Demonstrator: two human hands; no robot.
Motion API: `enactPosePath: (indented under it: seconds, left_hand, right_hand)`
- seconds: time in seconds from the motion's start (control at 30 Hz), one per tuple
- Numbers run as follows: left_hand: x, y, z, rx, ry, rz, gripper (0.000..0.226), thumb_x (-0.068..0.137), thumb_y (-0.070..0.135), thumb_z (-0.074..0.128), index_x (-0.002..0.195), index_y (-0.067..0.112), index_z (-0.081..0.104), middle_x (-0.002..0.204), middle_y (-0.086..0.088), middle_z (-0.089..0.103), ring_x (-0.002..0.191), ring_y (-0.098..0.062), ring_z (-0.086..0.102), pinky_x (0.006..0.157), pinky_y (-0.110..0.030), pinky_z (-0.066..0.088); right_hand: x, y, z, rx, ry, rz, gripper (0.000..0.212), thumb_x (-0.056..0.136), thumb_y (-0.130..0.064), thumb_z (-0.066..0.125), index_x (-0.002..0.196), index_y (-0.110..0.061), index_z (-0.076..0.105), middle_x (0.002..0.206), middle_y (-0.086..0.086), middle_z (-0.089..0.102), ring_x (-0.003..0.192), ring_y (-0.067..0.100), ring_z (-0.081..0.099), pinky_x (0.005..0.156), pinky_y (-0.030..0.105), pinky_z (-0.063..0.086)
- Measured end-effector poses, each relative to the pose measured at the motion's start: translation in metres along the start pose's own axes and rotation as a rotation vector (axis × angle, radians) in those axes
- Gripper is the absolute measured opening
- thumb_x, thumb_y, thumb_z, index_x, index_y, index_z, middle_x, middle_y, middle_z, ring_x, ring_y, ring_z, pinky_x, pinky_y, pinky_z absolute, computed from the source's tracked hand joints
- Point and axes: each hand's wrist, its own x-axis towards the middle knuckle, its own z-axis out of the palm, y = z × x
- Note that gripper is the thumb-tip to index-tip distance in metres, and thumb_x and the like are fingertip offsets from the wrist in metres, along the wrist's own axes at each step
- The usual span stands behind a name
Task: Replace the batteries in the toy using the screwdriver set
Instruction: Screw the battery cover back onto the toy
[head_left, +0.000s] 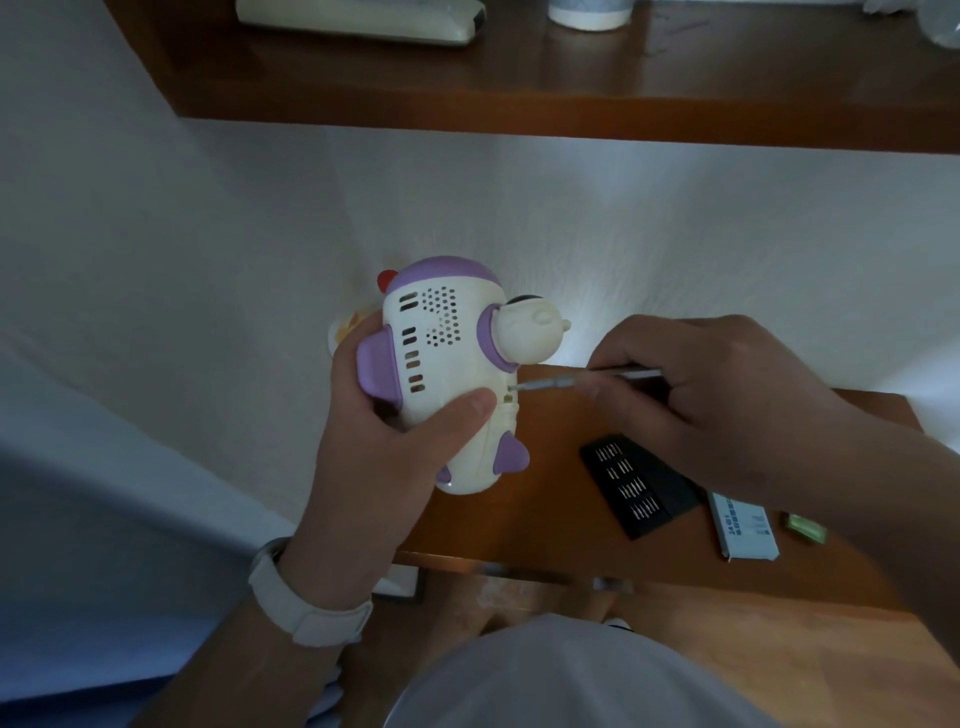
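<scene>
A cream and purple toy (447, 364) is held up in the air, its vented back towards me. My left hand (384, 447) grips it from below, thumb across its lower body. My right hand (711, 395) pinches a slim silver screwdriver (587, 378) whose tip touches a small slot on the toy's right side. The black bit tray (641, 486) of the screwdriver set lies open on the small wooden table (545, 525) under my right wrist.
A white box (745, 527) with blue print and a small green item (805, 527) lie right of the bit tray. A white wall stands behind. A wooden shelf (519, 88) above carries a remote-like object (358, 18) and a cup. My lap fills the bottom.
</scene>
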Motion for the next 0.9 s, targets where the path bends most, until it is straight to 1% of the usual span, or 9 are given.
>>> enactPosePath:
  seconds: [0.07,0.13,0.2,0.27,0.53,0.67,0.77,0.83,0.9]
  left_hand:
    - [0.0,0.002,0.001,0.003,0.006,-0.005,0.086,0.054,0.05,0.081,0.132,0.037,0.045,0.121,0.013,0.068,0.11,-0.013,0.069,0.081,-0.035,0.063]
    - [0.0,0.004,0.002,0.008,0.005,-0.003,0.086,0.054,0.051,0.08,0.131,0.038,0.044,0.122,0.011,0.067,0.111,-0.014,0.068,0.082,-0.038,0.063]
    - [0.001,0.005,0.002,0.004,0.006,0.003,0.081,0.053,0.052,0.08,0.126,0.042,0.044,0.119,0.015,0.067,0.11,-0.011,0.068,0.082,-0.037,0.063]
    - [0.001,0.005,0.003,-0.003,0.002,0.005,0.081,0.053,0.051,0.08,0.125,0.042,0.044,0.12,0.014,0.067,0.11,-0.012,0.068,0.082,-0.037,0.063]
    - [-0.003,0.003,0.002,-0.019,0.002,0.0,0.079,0.055,0.047,0.081,0.125,0.041,0.045,0.117,0.017,0.069,0.108,-0.008,0.069,0.077,-0.026,0.061]
    - [-0.008,0.001,0.003,0.01,0.014,-0.022,0.079,0.055,0.041,0.087,0.122,0.044,0.045,0.115,0.02,0.068,0.107,-0.006,0.069,0.077,-0.028,0.063]
    - [-0.011,0.002,0.003,0.016,0.018,-0.022,0.079,0.065,0.042,0.091,0.127,0.041,0.043,0.121,0.011,0.067,0.108,-0.01,0.068,0.078,-0.029,0.063]
    - [-0.011,0.002,0.002,0.02,0.023,-0.027,0.081,0.059,0.049,0.09,0.125,0.044,0.044,0.12,0.013,0.067,0.107,-0.009,0.068,0.076,-0.026,0.062]
    - [-0.012,0.002,0.002,0.026,0.018,-0.038,0.082,0.058,0.049,0.093,0.123,0.045,0.043,0.119,0.014,0.067,0.106,-0.007,0.068,0.075,-0.026,0.062]
  right_hand:
    - [-0.001,-0.001,0.0,0.025,0.001,0.005,0.032,0.093,-0.041,0.053,0.095,-0.013,0.067,0.06,0.0,0.063,0.049,0.016,0.054,0.046,0.025,0.043]
    - [-0.003,-0.001,-0.001,0.051,0.008,0.013,0.019,0.091,-0.03,0.065,0.097,-0.012,0.065,0.058,-0.001,0.061,0.057,0.017,0.054,0.053,0.025,0.044]
    - [-0.003,-0.001,-0.002,0.053,0.017,0.01,0.015,0.088,-0.023,0.062,0.095,-0.01,0.065,0.056,0.0,0.06,0.05,0.017,0.053,0.055,0.028,0.043]
    - [-0.002,-0.001,-0.004,0.049,0.008,0.008,0.017,0.087,-0.024,0.058,0.094,-0.01,0.066,0.057,0.002,0.061,0.044,0.015,0.054,0.054,0.031,0.042]
    - [-0.002,-0.002,-0.005,0.006,-0.04,0.01,0.038,0.093,-0.044,0.044,0.09,-0.016,0.068,0.061,-0.001,0.063,0.047,0.016,0.056,0.042,0.034,0.046]
    - [-0.003,-0.005,-0.005,-0.002,-0.035,-0.02,0.042,0.092,-0.046,0.041,0.092,-0.016,0.07,0.062,0.0,0.064,0.05,0.016,0.056,0.045,0.033,0.046]
    - [-0.006,-0.009,-0.005,0.027,-0.044,-0.009,0.029,0.088,-0.039,0.055,0.099,-0.015,0.067,0.058,-0.002,0.061,0.045,0.012,0.053,0.049,0.021,0.046]
    - [-0.009,-0.011,-0.003,0.025,-0.035,0.008,0.021,0.084,-0.029,0.059,0.097,-0.014,0.065,0.054,-0.004,0.057,0.045,0.013,0.05,0.059,0.013,0.044]
    - [-0.01,-0.012,-0.002,0.024,-0.032,0.022,0.018,0.084,-0.025,0.058,0.094,-0.013,0.066,0.053,-0.005,0.056,0.041,0.009,0.047,0.06,0.013,0.043]
